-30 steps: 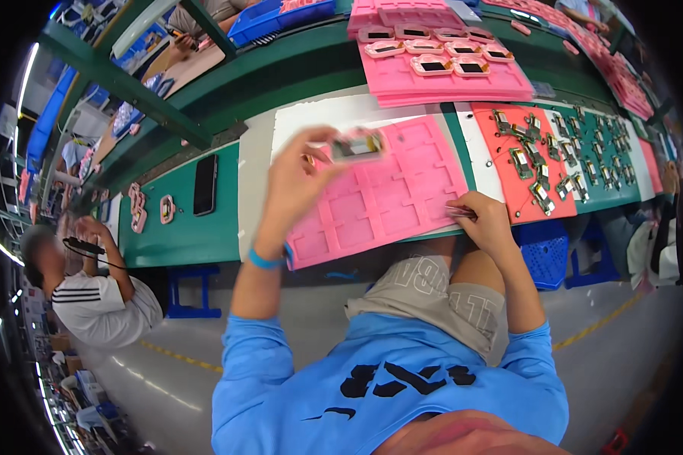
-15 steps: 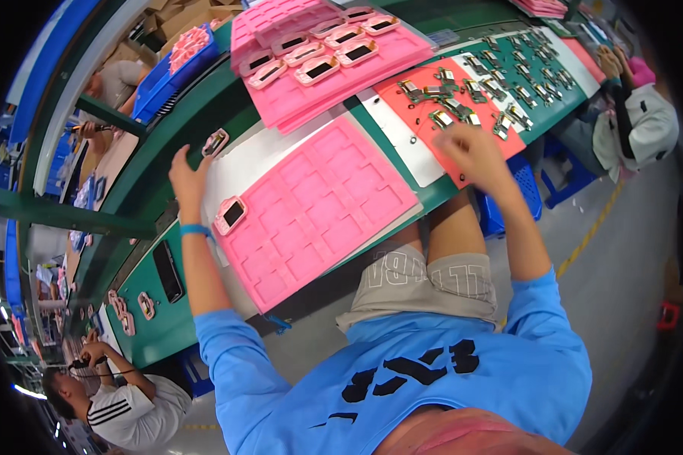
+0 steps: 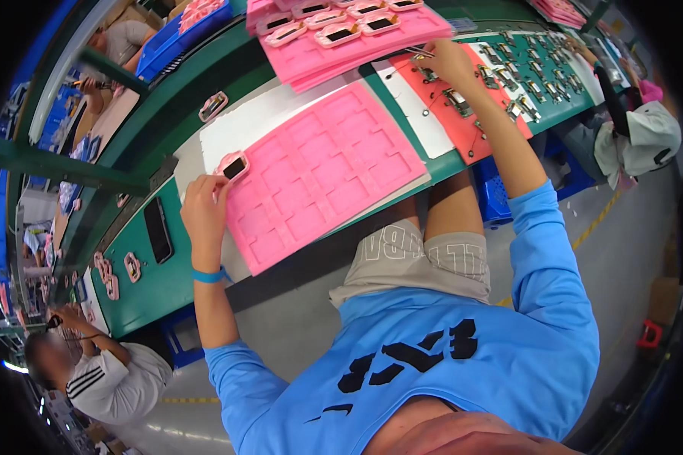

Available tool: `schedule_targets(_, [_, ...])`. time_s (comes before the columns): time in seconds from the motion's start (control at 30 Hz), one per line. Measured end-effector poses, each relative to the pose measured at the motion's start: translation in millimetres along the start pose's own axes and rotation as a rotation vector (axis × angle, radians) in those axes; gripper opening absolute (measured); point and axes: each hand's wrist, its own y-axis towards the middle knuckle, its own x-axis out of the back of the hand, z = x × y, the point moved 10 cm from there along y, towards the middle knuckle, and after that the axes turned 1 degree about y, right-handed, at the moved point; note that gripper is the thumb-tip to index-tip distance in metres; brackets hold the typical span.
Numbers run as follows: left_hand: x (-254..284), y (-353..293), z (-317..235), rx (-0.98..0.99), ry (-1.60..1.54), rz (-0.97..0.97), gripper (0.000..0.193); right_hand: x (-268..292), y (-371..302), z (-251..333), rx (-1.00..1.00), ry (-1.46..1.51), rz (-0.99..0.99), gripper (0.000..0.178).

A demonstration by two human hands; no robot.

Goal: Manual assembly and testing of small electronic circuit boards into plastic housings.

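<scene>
My left hand [image 3: 205, 208] is at the left edge of a pink moulded tray [image 3: 319, 174], fingers bent together at the lower edge of a pink device housing with a dark screen [image 3: 236, 167]. The housing lies in the tray's left corner pocket, partly behind my fingertips. My right hand [image 3: 451, 67] is closed on slim metal tweezers [image 3: 419, 51] above a red-orange mat [image 3: 474, 152]. Small green circuit boards with wires [image 3: 457, 102] lie on that mat, under and beside my right hand. What the tweezer tips touch is too small to tell.
Beyond the tray stands a stack of pink trays [image 3: 319, 64] carrying several housings. Another housing [image 3: 213, 106] lies on the green ledge. A phone [image 3: 158, 230] and several housings [image 3: 106, 274] are at left. Many boards [image 3: 539, 68] cover the right bench. Co-workers sit on both sides.
My left hand has come from beside the ledge housing to the one in the tray. My right hand has moved farther away over the boards. The whole view has shifted somewhat.
</scene>
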Motion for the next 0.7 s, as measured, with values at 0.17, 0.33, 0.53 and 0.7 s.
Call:
schedule_targets(0.17, [41.5, -1.2, -55.1, -0.059, -0.131, -0.135, 0.010, 5.6, -0.2, -25.2, -0.036, 0.368, 0.062, 0.036])
schedule_targets(0.33, [1.8, -29.6, -182.2, -0.276, -0.308, -0.105, 0.019, -2.3, -33.3, -9.6, -0.224, 0.876, 0.374, 0.030])
schedule_targets(0.53, [-31.1, -47.6, -200.3, -0.136, -0.502, -0.092, 0.023, 7.3, -150.9, 42.1, -0.392, 1.418, 0.492, 0.020])
schedule_targets(0.7, [-81.4, -104.5, -219.9, 0.326, -1.233, 0.344, 0.028, -7.7, -283.2, 104.6, -0.371, 1.592, 0.623, 0.016])
